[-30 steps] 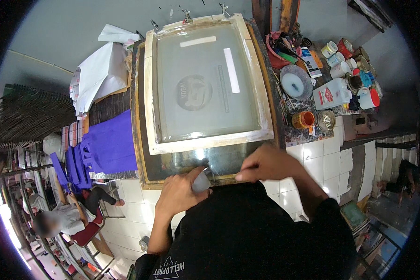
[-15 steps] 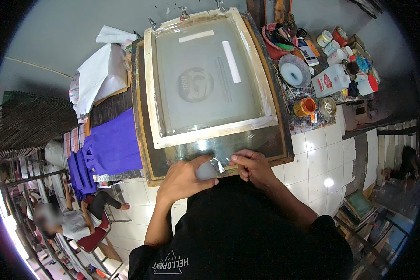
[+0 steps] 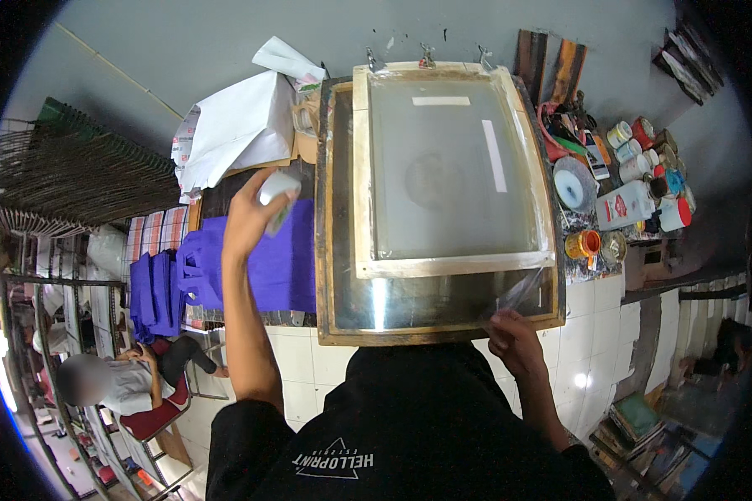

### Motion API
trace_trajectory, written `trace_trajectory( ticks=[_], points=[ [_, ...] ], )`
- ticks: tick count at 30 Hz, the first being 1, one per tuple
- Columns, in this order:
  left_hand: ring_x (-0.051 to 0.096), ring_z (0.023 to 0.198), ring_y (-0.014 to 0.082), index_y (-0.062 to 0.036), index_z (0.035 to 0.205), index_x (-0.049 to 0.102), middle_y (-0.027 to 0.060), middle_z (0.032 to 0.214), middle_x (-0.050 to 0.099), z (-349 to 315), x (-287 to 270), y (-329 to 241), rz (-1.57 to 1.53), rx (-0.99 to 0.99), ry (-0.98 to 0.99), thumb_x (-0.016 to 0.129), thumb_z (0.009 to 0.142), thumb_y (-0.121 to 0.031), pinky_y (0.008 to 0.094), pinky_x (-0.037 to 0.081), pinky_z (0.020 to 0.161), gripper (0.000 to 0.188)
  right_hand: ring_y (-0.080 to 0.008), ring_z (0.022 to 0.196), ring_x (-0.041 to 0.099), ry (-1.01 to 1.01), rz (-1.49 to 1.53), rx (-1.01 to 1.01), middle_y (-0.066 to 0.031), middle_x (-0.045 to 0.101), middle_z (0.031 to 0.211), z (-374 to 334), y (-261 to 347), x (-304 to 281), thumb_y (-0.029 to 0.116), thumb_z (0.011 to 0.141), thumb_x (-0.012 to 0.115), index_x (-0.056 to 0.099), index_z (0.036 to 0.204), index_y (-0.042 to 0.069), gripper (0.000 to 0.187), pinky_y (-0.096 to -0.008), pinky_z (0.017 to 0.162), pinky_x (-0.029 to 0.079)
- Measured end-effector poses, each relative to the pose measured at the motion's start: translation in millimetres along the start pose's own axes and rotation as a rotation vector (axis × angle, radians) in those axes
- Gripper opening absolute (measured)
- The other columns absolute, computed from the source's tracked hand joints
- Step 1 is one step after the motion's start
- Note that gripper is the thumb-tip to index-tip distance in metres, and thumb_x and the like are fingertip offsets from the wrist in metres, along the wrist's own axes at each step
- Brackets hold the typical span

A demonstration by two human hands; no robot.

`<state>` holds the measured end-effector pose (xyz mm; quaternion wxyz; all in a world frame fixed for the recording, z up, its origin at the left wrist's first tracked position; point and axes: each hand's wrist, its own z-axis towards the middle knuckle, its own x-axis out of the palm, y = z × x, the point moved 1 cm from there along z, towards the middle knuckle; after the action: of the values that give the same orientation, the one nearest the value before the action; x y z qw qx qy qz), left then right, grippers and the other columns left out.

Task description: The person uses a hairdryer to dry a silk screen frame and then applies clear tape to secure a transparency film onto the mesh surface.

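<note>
My left hand (image 3: pixel 246 217) is closed around a white roll of tape (image 3: pixel 277 187), raised over a stack of purple cloth bags (image 3: pixel 263 267). Between the pinched fingers of my right hand (image 3: pixel 516 338) is a strip of clear tape (image 3: pixel 522 290), by the front right corner of the table. A wooden-framed printing screen (image 3: pixel 451 268) lies on the glass-topped table (image 3: pixel 430 313). Its grey mesh (image 3: pixel 422 225) shows a faint round design and two pale strips stuck on it.
White paper (image 3: pixel 234 121) is piled at the back left. To the right stand an orange jar (image 3: pixel 582 244), a white jug (image 3: pixel 627 205), a bowl (image 3: pixel 574 185) and several paint pots. Metal clamps (image 3: pixel 427 57) line the screen's far edge. A person (image 3: pixel 142 388) sits at the lower left.
My hands have moved apart: the left went up and left with the tape roll, the right went right and slightly down with the clear strip. The view has shifted too.
</note>
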<state>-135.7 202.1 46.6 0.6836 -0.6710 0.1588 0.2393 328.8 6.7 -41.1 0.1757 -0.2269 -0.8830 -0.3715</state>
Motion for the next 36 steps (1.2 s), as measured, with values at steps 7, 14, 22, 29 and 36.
trace_trajectory(
  ticks=[7,14,22,29,36],
  points=[
    [0.059,0.128,0.0417,-0.0101,0.153,0.047,0.0237,0.137,0.064,103.1,71.7,146.8,0.610,0.063,0.017,0.072,0.080,-0.010,0.0492,0.043,0.111,0.078,-0.0079,0.050,0.040,-0.079,0.101,-0.065,0.0021,0.051,0.072,-21.5,5.4,20.8,0.010,0.094,0.066,0.060,0.103,0.008,0.010,-0.0243,0.044,0.032],
    [0.061,0.125,0.0380,-0.0056,0.159,0.035,0.0205,0.135,0.066,102.1,124.7,198.8,0.799,0.095,-0.016,0.068,0.088,-0.011,0.0493,0.037,0.113,0.079,-0.0089,0.050,0.041,-0.163,0.270,-0.151,0.0017,0.049,0.070,-44.1,2.8,13.6,0.010,0.093,0.066,0.059,0.101,0.007,0.011,-0.0259,0.044,0.032],
    [0.073,0.095,0.0278,0.0040,0.131,0.064,0.0183,0.108,0.074,30.0,88.1,45.8,-0.096,0.089,-0.273,0.066,0.095,-0.014,0.0355,0.055,0.083,0.040,-0.0087,0.050,0.040,-0.184,0.301,-0.172,0.0021,0.047,0.071,-70.1,22.4,10.7,0.011,0.095,0.065,0.056,0.096,0.009,0.009,-0.0267,0.044,0.030],
    [0.072,0.083,0.0211,-0.0022,0.111,0.073,0.0135,0.096,0.075,-119.4,197.2,-102.4,-0.416,-0.071,0.984,0.059,0.105,-0.039,0.0324,0.057,0.077,0.040,-0.0070,0.051,0.039,0.015,0.282,-0.067,0.0041,0.048,0.073,-65.7,29.9,-7.4,0.013,0.098,0.064,0.055,0.101,0.010,0.010,-0.0254,0.045,0.032],
    [0.062,0.073,0.0145,-0.0008,0.097,0.072,0.0097,0.080,0.069,-152.5,271.4,-141.0,-0.234,-0.132,1.017,0.070,0.099,-0.039,0.0346,0.050,0.065,0.038,-0.0059,0.054,0.043,-0.031,0.120,0.013,0.0020,0.057,0.082,-56.4,18.9,-1.9,0.017,0.095,0.071,0.057,0.119,0.005,0.030,-0.0240,0.049,0.037]
  ],
)
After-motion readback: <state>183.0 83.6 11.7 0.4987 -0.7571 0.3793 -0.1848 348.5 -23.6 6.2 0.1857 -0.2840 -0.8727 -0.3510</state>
